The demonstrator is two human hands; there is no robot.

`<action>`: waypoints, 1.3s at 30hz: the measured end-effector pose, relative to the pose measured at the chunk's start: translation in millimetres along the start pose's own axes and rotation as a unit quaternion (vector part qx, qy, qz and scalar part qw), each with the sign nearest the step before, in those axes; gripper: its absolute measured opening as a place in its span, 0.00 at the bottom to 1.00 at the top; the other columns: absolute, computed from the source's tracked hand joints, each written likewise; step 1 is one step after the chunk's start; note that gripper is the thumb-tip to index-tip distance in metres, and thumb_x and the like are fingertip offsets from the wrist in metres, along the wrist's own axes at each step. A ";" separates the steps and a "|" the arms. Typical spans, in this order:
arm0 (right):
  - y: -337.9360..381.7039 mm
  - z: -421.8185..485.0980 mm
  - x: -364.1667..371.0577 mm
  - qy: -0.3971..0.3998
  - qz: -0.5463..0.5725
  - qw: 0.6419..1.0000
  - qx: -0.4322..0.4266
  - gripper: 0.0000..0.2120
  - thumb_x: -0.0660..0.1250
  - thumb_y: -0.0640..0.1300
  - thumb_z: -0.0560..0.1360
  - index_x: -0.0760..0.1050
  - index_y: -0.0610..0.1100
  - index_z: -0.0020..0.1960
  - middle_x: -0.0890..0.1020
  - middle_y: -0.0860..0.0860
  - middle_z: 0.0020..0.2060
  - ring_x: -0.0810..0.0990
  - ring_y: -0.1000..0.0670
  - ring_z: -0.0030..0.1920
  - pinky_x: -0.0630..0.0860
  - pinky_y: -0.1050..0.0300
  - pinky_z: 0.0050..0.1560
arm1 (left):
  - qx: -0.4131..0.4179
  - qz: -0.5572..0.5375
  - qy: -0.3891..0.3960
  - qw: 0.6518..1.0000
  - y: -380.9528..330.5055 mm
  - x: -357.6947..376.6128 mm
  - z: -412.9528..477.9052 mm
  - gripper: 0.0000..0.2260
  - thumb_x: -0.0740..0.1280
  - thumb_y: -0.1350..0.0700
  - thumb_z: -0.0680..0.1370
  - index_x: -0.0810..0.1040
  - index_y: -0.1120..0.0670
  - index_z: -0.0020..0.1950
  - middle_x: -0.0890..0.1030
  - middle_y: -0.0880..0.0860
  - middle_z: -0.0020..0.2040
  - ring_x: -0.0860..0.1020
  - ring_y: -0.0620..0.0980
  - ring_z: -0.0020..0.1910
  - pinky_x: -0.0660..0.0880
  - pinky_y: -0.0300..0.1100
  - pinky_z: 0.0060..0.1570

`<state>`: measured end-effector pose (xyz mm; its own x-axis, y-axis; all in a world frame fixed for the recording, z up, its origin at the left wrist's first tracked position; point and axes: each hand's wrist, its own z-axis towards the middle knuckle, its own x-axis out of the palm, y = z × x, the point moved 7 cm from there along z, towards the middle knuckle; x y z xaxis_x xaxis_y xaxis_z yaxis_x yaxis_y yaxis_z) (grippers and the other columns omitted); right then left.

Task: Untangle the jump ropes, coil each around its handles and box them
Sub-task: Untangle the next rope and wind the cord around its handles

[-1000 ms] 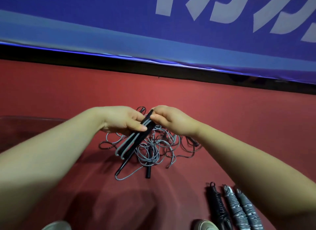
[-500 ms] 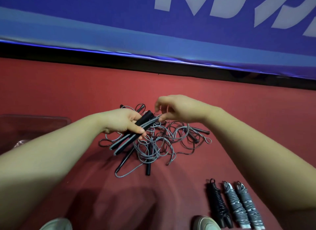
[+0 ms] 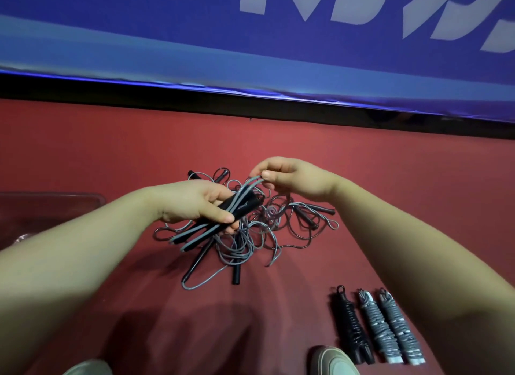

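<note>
While the clear plastic box (image 3: 93, 205) at the far left edge sits on the red floor (image 3: 390, 174), its contents too faint to make out, the left hand (image 3: 192, 204) holds a pair of black-and-grey handles (image 3: 206, 229) side by side above the floor, fingers and thumb curled round them. Just beyond and beneath lies the tangled pile of jump ropes (image 3: 250, 238), grey and dark cords looped through one another with several loose black handles among them. Above the pile the right hand (image 3: 295, 179) pinches the grey rope (image 3: 250, 182) between thumb and fingertips where it leaves the top of the held handles. At the lower right three coiled ropes (image 3: 376, 333), one black and two grey, lie parallel on the floor, close beside one another, wound tight round their handles. I judge the work roughly midway: three ropes are wound but unboxed, a fourth is at the start of its coiling, and the pile has yet to be separated.
</note>
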<state>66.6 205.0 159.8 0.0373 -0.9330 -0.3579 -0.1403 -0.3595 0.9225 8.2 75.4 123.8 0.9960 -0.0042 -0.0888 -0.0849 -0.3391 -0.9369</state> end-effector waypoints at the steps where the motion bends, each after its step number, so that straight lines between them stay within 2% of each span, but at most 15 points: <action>1: -6.4 1.8 2.0 -0.012 0.063 0.998 -0.002 0.10 0.55 0.38 0.81 0.74 0.44 0.51 0.71 0.54 0.31 0.65 0.59 0.27 0.61 0.67 0.29 | 0.010 -0.004 -0.007 1.000 -2.7 -1.2 -0.4 0.06 0.63 0.70 0.76 0.76 0.62 0.49 0.83 0.55 0.44 0.82 0.48 0.44 0.77 0.37 0.46; 4: -20.0 9.0 6.4 -0.043 0.146 0.988 -0.002 0.10 0.56 0.40 0.81 0.76 0.44 0.50 0.72 0.56 0.28 0.61 0.58 0.26 0.55 0.63 0.29 | 0.022 -0.029 -0.029 0.999 -7.9 -4.3 0.7 0.06 0.62 0.69 0.76 0.75 0.61 0.49 0.82 0.56 0.44 0.82 0.49 0.43 0.79 0.39 0.44; 9: -24.3 13.6 9.3 -0.078 0.079 0.994 -0.016 0.12 0.55 0.48 0.81 0.78 0.50 0.51 0.66 0.59 0.24 0.61 0.59 0.25 0.56 0.62 0.28 | 0.031 -0.098 -0.077 0.992 -14.0 -15.0 -1.8 0.09 0.66 0.65 0.70 0.76 0.60 0.50 0.84 0.56 0.42 0.83 0.49 0.40 0.81 0.40 0.39; 12: -3.9 7.2 1.5 -0.057 0.064 0.994 -0.065 0.12 0.60 0.43 0.79 0.75 0.52 0.61 0.73 0.59 0.32 0.71 0.63 0.29 0.66 0.71 0.31 | 0.025 -0.130 -0.057 0.990 -14.0 -15.3 -5.7 0.11 0.67 0.63 0.68 0.75 0.61 0.51 0.84 0.56 0.41 0.83 0.50 0.39 0.80 0.40 0.38; 14: 13.9 4.3 -11.3 -0.060 -0.074 0.993 -0.070 0.16 0.65 0.39 0.77 0.74 0.50 0.63 0.74 0.58 0.38 0.74 0.67 0.36 0.68 0.74 0.41 | 0.001 -0.085 -0.037 0.996 -10.8 -13.8 -6.6 0.09 0.67 0.64 0.70 0.75 0.61 0.50 0.83 0.56 0.41 0.82 0.49 0.38 0.80 0.41 0.39; 17: 28.4 5.3 -14.5 0.022 -0.356 0.933 -0.044 0.15 0.68 0.44 0.75 0.77 0.47 0.62 0.74 0.62 0.40 0.74 0.65 0.44 0.68 0.67 0.53 | -0.058 0.037 -0.002 0.998 2.3 -5.4 -4.2 0.04 0.65 0.69 0.75 0.75 0.63 0.49 0.82 0.54 0.38 0.81 0.47 0.36 0.80 0.40 0.40; 19: 32.5 4.1 -12.1 0.073 -0.399 0.914 -0.020 0.15 0.69 0.48 0.74 0.79 0.48 0.59 0.75 0.65 0.41 0.75 0.63 0.47 0.69 0.65 0.55 | -0.077 0.067 0.011 0.995 8.3 -1.0 -2.3 0.04 0.64 0.69 0.76 0.74 0.64 0.50 0.82 0.52 0.36 0.80 0.47 0.35 0.79 0.41 0.40; 23: 38.4 5.5 -14.6 0.031 -0.381 0.922 -0.060 0.10 0.68 0.46 0.75 0.82 0.45 0.54 0.74 0.65 0.38 0.74 0.69 0.43 0.66 0.72 0.50 | -0.065 0.069 0.050 0.994 2.3 7.7 -2.1 0.04 0.64 0.69 0.76 0.75 0.61 0.47 0.83 0.50 0.35 0.81 0.45 0.34 0.78 0.37 0.37; 26: 26.8 6.6 -16.2 -0.015 -0.315 0.946 -0.076 0.09 0.66 0.43 0.76 0.81 0.44 0.54 0.75 0.63 0.40 0.74 0.71 0.43 0.65 0.76 0.50 | -0.026 0.031 0.049 0.998 -9.0 8.3 -3.9 0.05 0.66 0.67 0.74 0.76 0.60 0.48 0.83 0.51 0.40 0.81 0.46 0.38 0.78 0.37 0.40; 29: 0.6 7.1 -7.6 -0.070 -0.160 0.984 -0.045 0.08 0.61 0.42 0.79 0.78 0.48 0.50 0.78 0.61 0.39 0.75 0.65 0.41 0.70 0.68 0.51 | 0.021 -0.008 0.003 1.000 -21.7 -4.7 -7.9 0.07 0.68 0.63 0.70 0.77 0.58 0.48 0.83 0.54 0.43 0.81 0.49 0.41 0.78 0.38 0.42; 32: -23.2 12.1 21.9 -0.103 -0.053 0.993 -0.018 0.12 0.56 0.44 0.82 0.75 0.52 0.43 0.75 0.62 0.31 0.71 0.62 0.33 0.71 0.63 0.41 | 0.050 -0.043 -0.051 0.997 -27.1 -17.2 -8.6 0.10 0.67 0.62 0.69 0.77 0.59 0.49 0.83 0.53 0.42 0.82 0.48 0.40 0.78 0.38 0.41; 34: -28.4 15.6 35.3 -0.123 -0.019 0.992 -0.008 0.13 0.54 0.45 0.82 0.72 0.52 0.42 0.70 0.60 0.27 0.66 0.60 0.29 0.65 0.62 0.34 | 0.059 -0.097 -0.094 0.989 -26.4 -26.3 -8.0 0.11 0.67 0.63 0.68 0.77 0.59 0.49 0.84 0.53 0.40 0.82 0.47 0.38 0.79 0.38 0.38; 36: -24.5 17.5 32.0 -0.159 -0.032 0.987 -0.007 0.10 0.54 0.44 0.82 0.70 0.51 0.45 0.69 0.56 0.30 0.65 0.59 0.27 0.64 0.65 0.30 | 0.056 -0.134 -0.141 0.979 -23.5 -38.4 -10.1 0.08 0.66 0.66 0.70 0.77 0.59 0.48 0.84 0.53 0.38 0.82 0.46 0.35 0.80 0.37 0.36; 38: -19.1 19.8 25.8 -0.174 -0.042 0.984 -0.003 0.09 0.53 0.43 0.82 0.68 0.50 0.45 0.69 0.53 0.31 0.66 0.59 0.27 0.67 0.66 0.32 | 0.044 -0.132 -0.172 0.975 -19.1 -47.4 -13.1 0.08 0.64 0.69 0.73 0.77 0.59 0.46 0.83 0.53 0.37 0.82 0.46 0.33 0.80 0.37 0.35; 39: -19.1 21.5 24.0 -0.175 -0.028 0.984 0.010 0.10 0.53 0.43 0.82 0.68 0.49 0.44 0.70 0.53 0.32 0.67 0.58 0.29 0.70 0.64 0.34 | 0.037 -0.128 -0.180 0.975 -17.0 -49.5 -13.8 0.08 0.63 0.70 0.74 0.78 0.59 0.46 0.83 0.53 0.36 0.81 0.46 0.33 0.79 0.37 0.34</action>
<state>48.9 189.8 130.4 -0.2978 -0.8472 -0.4400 -0.1681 -0.4072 0.8977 -39.3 68.3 148.8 0.9123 0.4065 0.0501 0.1496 -0.2168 -0.9647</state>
